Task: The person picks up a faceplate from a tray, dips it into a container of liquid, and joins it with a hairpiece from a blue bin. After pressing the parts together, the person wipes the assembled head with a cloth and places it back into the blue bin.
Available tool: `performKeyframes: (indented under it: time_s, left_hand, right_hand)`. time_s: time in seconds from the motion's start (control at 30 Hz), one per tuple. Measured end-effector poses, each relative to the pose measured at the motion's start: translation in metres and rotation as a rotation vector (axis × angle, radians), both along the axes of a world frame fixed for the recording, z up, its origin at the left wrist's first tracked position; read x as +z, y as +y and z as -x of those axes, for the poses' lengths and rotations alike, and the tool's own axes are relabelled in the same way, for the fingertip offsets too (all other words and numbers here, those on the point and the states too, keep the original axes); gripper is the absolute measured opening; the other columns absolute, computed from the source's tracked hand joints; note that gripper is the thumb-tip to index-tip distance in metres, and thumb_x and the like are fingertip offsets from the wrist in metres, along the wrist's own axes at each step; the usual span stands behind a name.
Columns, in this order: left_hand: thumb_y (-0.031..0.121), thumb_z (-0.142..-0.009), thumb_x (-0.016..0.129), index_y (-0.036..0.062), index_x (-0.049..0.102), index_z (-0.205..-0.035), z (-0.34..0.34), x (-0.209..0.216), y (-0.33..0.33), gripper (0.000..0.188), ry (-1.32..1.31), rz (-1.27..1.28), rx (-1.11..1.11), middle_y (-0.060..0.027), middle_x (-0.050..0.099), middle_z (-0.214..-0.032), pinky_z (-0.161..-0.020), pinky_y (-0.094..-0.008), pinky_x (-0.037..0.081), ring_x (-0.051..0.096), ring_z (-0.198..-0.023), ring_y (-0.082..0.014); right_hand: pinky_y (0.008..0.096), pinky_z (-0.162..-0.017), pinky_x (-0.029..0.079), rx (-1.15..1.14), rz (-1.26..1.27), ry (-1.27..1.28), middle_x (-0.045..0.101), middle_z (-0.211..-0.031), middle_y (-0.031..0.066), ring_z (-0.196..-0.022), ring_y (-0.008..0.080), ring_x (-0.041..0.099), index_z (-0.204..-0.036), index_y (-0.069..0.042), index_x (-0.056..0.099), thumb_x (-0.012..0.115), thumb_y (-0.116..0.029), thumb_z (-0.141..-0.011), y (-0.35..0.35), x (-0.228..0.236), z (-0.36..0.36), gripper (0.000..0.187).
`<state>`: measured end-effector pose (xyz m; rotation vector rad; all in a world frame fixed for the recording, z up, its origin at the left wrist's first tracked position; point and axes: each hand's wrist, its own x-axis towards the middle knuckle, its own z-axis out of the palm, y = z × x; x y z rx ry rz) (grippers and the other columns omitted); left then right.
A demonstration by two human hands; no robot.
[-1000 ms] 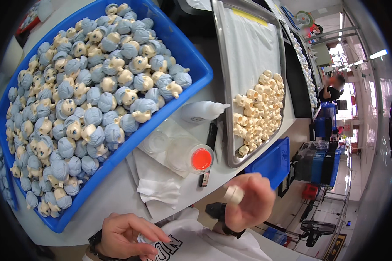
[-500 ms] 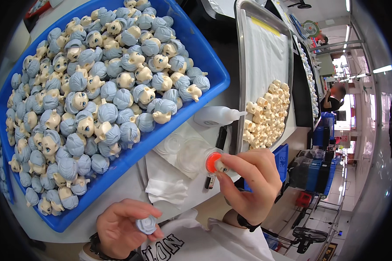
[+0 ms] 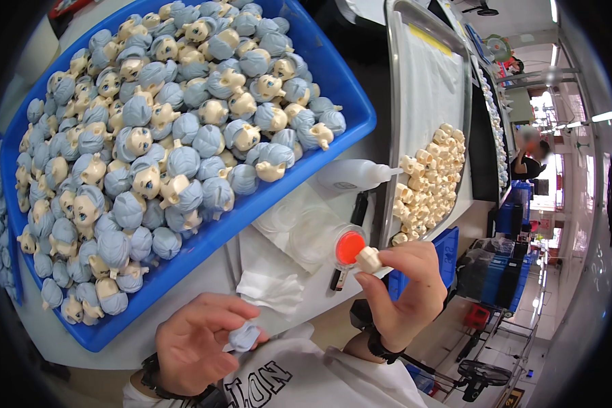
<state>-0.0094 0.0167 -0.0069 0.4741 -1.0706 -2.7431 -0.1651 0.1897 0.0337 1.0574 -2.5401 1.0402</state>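
My right hand (image 3: 413, 282) pinches a small cream doll face piece (image 3: 368, 260) between thumb and forefinger. It is right beside a small jar with a round red top (image 3: 351, 247), and I cannot tell whether the two touch. Lower down, my left hand (image 3: 196, 343) holds a blue-grey doll hair piece (image 3: 243, 336) at its fingertips, in front of my white shirt. A large blue bin (image 3: 358, 117) on the left is heaped with doll heads with blue-grey hair. On a metal tray (image 3: 393, 75), at its near end, several cream face pieces (image 3: 428, 180) lie piled.
A white squeeze bottle (image 3: 353, 175) with a thin nozzle lies between bin and tray. Close by are clear round containers (image 3: 313, 234), a black marker (image 3: 360, 208) and a crumpled white tissue (image 3: 270, 289). Another person (image 3: 528, 163) is far off at the right.
My right hand has shifted slightly right and down, and the face piece has turned so its painted eye no longer shows. The hair piece in my left hand has tilted. The whole view has shifted slightly.
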Motion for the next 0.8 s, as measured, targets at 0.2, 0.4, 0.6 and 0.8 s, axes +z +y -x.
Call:
performKeyframes:
  time_s: [0.2, 0.4, 0.6, 0.8]
  left_hand:
    - [0.004, -0.085, 0.059, -0.0078, 0.048, -0.110, -0.001, -0.004, -0.002, 0.030, 0.104, -0.041, -0.073, -0.0222, 0.051, -0.111, -0.089, -0.0359, 0.046, 0.057, -0.101, -0.0263]
    - [0.008, -0.088, 0.055, -0.0075, 0.045, -0.111, -0.005, -0.005, -0.004, 0.029, -0.030, -0.118, -0.178, -0.0170, 0.056, -0.107, -0.085, -0.0280, 0.045, 0.056, -0.097, -0.0151]
    - [0.011, -0.088, 0.058, -0.0067, 0.048, -0.108, -0.008, -0.001, -0.003, 0.029, -0.108, -0.074, -0.139, -0.0110, 0.060, -0.093, -0.073, -0.0213, 0.045, 0.058, -0.084, -0.0090]
    - [0.011, -0.081, 0.067, -0.0049, 0.051, -0.105, -0.012, -0.008, -0.006, 0.033, -0.059, 0.057, -0.238, -0.0107, 0.061, -0.094, -0.073, -0.0244, 0.049, 0.060, -0.088, -0.0117]
  right_hand:
    - [0.0272, -0.056, 0.041, 0.390, 0.373, -0.191, 0.062, -0.074, 0.0070, -0.065, 0.0181, 0.058, -0.084, -0.003, 0.065, 0.080, -0.012, -0.057, -0.017, -0.009, -0.033, 0.032]
    - [0.0268, -0.057, 0.039, 0.452, 0.272, -0.150, 0.063, -0.075, 0.0061, -0.062, 0.0176, 0.055, -0.086, -0.005, 0.062, 0.082, -0.018, -0.060, -0.029, -0.016, -0.037, 0.035]
    - [0.0253, -0.054, 0.038, 0.526, 0.213, -0.087, 0.062, -0.073, 0.0038, -0.061, 0.0158, 0.054, -0.080, -0.007, 0.068, 0.081, -0.016, -0.059, -0.034, -0.021, -0.036, 0.026]
    - [0.0270, -0.055, 0.039, 0.528, 0.164, -0.147, 0.059, -0.078, 0.0015, -0.068, 0.0164, 0.054, -0.085, -0.007, 0.067, 0.076, -0.016, -0.056, -0.036, -0.018, -0.041, 0.032]
